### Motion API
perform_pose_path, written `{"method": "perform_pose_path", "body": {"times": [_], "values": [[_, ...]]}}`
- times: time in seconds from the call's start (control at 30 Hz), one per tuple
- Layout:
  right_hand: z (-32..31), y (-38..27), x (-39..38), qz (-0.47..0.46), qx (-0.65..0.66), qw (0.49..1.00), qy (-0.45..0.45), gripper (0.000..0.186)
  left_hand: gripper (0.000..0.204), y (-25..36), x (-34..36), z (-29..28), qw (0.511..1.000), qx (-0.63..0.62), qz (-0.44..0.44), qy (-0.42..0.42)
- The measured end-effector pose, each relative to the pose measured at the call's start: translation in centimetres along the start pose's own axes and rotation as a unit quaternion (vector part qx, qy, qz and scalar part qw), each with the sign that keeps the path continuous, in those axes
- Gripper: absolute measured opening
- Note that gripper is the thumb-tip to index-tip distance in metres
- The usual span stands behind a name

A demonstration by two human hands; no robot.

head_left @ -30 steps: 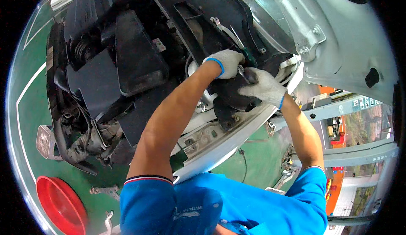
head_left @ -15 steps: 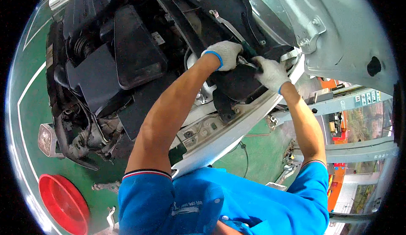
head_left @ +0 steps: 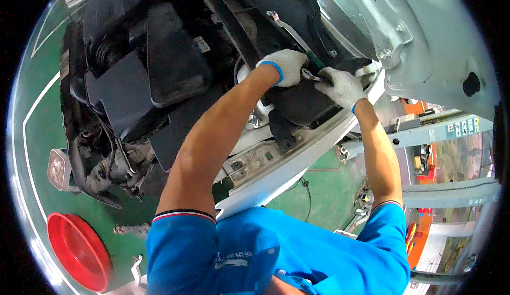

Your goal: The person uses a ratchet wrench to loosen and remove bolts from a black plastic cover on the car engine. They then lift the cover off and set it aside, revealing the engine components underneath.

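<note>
My left hand [head_left: 282,67], in a white knit glove with blue cuff, is closed at the head end of a small shiny metal wrench [head_left: 311,76] in the engine bay. My right hand [head_left: 340,87], also gloved, has its fingers bent round the wrench's other end, just to the right. Both sit over a black plastic part [head_left: 300,103] near the car's pale fender edge [head_left: 287,173]. A pale metal bar [head_left: 287,26] and a dark green item [head_left: 314,60], partly hidden, lie just above my hands. What the wrench engages is hidden.
Black engine covers [head_left: 175,56] fill the left of the bay. The raised silver hood [head_left: 435,50] arches at upper right. A red basin [head_left: 78,250] and a metal container [head_left: 61,170] are on the green floor. A grey lift post [head_left: 446,191] and orange equipment [head_left: 419,242] stand at right.
Compared with a second ago, my right hand is higher, its fingers now nearer the metal wrench. My left hand stays at the tool. The whole scene has shifted slightly up.
</note>
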State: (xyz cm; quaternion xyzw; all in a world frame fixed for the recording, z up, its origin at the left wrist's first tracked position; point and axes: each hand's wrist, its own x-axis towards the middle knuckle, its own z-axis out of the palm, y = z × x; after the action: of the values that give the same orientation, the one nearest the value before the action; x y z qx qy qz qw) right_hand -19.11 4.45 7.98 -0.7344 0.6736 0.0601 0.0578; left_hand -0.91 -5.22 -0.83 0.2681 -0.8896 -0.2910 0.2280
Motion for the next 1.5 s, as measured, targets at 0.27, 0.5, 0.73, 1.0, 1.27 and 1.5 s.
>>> {"method": "perform_pose_path", "body": {"times": [0.27, 0.5, 0.73, 1.0, 1.27, 1.5], "values": [[0.8, -1.4, -1.7, 0.022, 0.277, 0.950, -0.141, 0.061, 0.047, 0.6, -0.4, -0.4, 1.000, -0.006, -0.013, -0.028], [-0.3, -4.6, -1.4, 0.029, -0.057, 0.996, -0.065, 0.042, 0.052, -1.4, 0.4, 0.9, 0.999, -0.032, 0.007, -0.012], [-0.1, 0.2, -0.6, 0.047, -0.133, 0.990, 0.012, 0.050, 0.050, 0.1, 0.4, 0.0, 0.999, 0.010, -0.018, -0.027], [-0.1, -2.2, -2.0, -0.011, 0.255, 0.957, -0.139, 0.068, 0.049, -0.1, -0.1, 0.1, 0.999, 0.003, -0.022, -0.024], [0.2, -2.7, -2.5, 0.004, 0.105, 0.994, -0.028, 0.069, 0.044, -0.3, 0.0, 0.3, 1.000, -0.020, 0.014, -0.003], [-0.4, 2.1, -1.1, 0.060, 0.085, 0.993, -0.052, 0.070, 0.050, -0.2, 0.9, 0.8, 1.000, 0.020, -0.009, -0.012]]}}
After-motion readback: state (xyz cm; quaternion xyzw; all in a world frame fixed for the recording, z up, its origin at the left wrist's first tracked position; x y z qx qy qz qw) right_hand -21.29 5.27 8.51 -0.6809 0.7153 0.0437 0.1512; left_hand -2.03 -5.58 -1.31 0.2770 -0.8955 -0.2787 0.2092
